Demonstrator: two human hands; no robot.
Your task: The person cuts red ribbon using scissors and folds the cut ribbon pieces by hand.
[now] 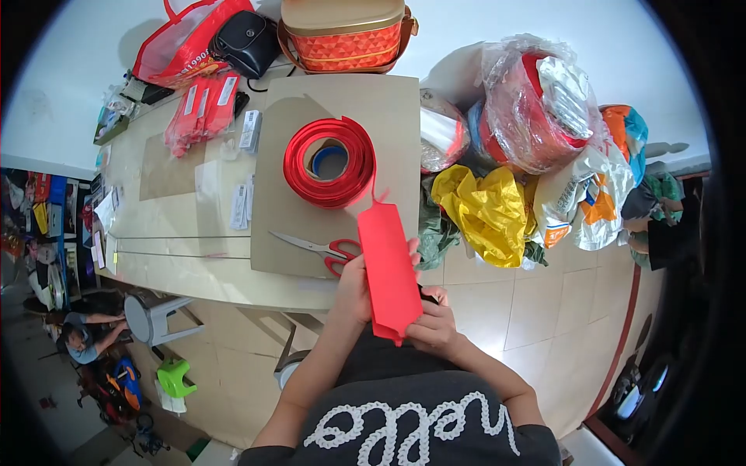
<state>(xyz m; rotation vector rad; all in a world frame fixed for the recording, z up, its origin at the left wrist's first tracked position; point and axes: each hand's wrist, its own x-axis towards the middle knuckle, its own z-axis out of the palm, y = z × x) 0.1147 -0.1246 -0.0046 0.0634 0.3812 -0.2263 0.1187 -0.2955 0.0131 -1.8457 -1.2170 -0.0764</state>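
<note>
Both my hands hold a long, flat red piece [390, 268] with tapered ends, in front of my chest just past the table's front edge. My left hand [356, 289] grips its left side, fingers wrapped behind it and partly hidden. At its lower right end, my right hand [435, 322] pinches the edge; something small and dark shows by those fingers, too unclear to name. Beyond the piece lies a roll of red ribbon [299, 167] with a blue inner core. Scissors [311, 247] with red handles rest beside my left hand, blades pointing left.
A cardboard sheet [338, 93] lies under the roll and scissors. An orange box bag [348, 43] and a black pouch [245, 40] stand at the back. Plastic bags, including a yellow bag [486, 221], crowd the right. A stool [151, 317] and a person [85, 338] are lower left.
</note>
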